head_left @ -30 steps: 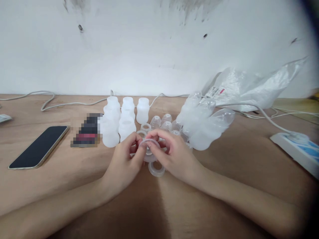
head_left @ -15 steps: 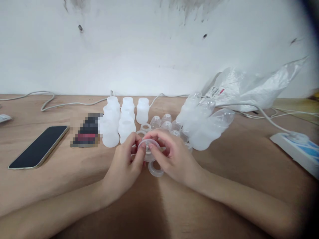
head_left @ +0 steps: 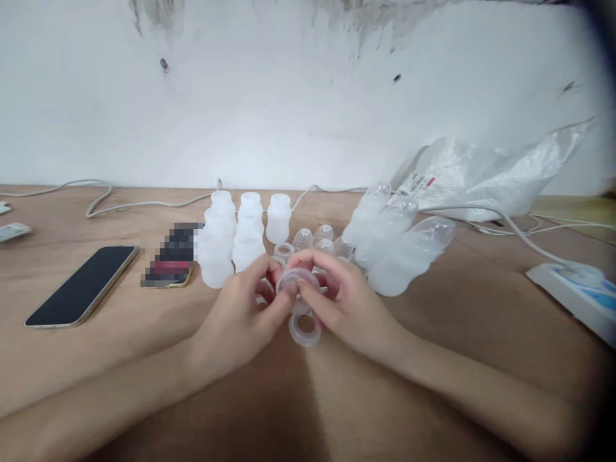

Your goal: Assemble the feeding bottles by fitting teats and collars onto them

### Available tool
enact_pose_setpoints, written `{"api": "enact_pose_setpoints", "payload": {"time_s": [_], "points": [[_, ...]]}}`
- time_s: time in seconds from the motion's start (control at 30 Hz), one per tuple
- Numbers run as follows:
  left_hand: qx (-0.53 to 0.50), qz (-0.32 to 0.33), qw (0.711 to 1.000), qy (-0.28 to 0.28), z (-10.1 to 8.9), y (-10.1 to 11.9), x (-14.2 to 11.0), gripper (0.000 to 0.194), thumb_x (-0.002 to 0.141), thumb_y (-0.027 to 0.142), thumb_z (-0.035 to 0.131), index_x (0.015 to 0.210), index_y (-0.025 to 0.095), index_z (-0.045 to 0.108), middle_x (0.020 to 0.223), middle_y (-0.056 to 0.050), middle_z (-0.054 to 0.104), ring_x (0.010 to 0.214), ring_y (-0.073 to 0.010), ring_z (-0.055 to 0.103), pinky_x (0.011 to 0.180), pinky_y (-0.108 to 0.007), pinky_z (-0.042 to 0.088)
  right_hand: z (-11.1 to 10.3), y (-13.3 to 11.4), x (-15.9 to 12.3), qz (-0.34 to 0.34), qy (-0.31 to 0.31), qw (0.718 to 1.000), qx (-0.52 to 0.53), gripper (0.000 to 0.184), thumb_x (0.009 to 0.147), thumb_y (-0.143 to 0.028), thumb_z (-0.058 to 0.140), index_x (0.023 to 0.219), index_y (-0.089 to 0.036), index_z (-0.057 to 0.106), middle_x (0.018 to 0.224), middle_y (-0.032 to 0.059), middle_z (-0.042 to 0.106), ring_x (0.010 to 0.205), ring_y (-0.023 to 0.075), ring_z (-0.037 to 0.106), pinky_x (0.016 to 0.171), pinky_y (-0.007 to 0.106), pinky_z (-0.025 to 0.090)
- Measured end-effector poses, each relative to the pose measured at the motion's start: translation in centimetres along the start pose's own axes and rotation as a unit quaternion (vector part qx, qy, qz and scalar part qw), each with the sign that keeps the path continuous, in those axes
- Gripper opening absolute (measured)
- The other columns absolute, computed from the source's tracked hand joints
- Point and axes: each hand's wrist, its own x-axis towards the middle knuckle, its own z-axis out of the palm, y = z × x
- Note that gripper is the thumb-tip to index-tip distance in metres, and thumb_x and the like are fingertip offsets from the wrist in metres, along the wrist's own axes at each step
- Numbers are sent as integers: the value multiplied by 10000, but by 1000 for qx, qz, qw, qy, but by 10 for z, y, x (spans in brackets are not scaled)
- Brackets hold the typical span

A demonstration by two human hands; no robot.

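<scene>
The left hand [head_left: 245, 298] and right hand [head_left: 339, 295] grasp one translucent collar ring [head_left: 297, 274] between them, nearer than and to the right of the white bottles [head_left: 216, 263]. Both thumbs lie on its near side with the fingers curled around behind, probably to steady it evenly (its centre is too blurred to tell). A loose ring [head_left: 304, 340] rests on the surface [head_left: 366, 410], also right of those bottles. Clear domed caps [head_left: 303, 239] stand just right of them; dome-topped bottles [head_left: 394, 256] cluster farther right, apparently kept as a separate group
</scene>
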Motion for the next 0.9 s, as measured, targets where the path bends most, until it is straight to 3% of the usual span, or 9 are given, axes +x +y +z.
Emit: {"api": "enact_pose_setpoints", "payload": {"time_s": [0.03,0.1,0.2,0.3,0.43,0.6,0.9], "points": [[42,15,999,8,-6,4,1,182,795,376,511,760,205,460,589,47,481,490,-90,439,429,-189,305,-2,-1,1,21,2,999,39,90,794,-189,475,872,-214,513,689,-27,513,471,80,499,370,194,401],[156,66,982,82,-20,12,2,259,730,439,577,816,213,484,637,30,509,504,-104,457,445,-208,305,-7,-3,4,57,14,991,118,126,790,-232,503,916,-227,504,711,-22,521,490,98,540,340,189,401],[346,140,905,206,-41,18,8,396,696,503,588,940,206,495,828,-34,555,659,-174,520,544,-261,339,-13,-4,8,86,49,971,218,202,756,-239,557,949,-232,499,831,3,551,618,132,588,366,191,419],[498,150,831,198,-48,11,15,517,718,558,542,1018,141,487,940,-122,578,865,-298,524,732,-374,356,-15,-3,10,102,42,944,312,197,761,-233,565,941,-236,486,901,7,560,718,131,587,462,199,444],[600,120,774,159,-40,-4,20,593,732,600,492,979,62,524,902,-188,606,886,-368,514,758,-448,345,-15,-1,13,104,18,912,395,152,811,-347,524,882,-225,469,854,2,548,740,125,577,560,223,445],[630,106,756,145,-35,-7,17,468,788,498,473,958,67,541,902,-205,619,926,-387,502,735,-449,349,-16,2,14,109,31,910,400,147,812,-349,516,864,-235,439,793,-14,542,724,132,579,564,232,425],[594,126,778,159,-38,-9,19,451,764,495,519,983,100,539,887,-189,637,964,-377,493,748,-447,335,-16,8,15,112,30,901,418,181,769,-206,516,926,-225,428,822,13,572,796,164,602,584,252,443]]}}
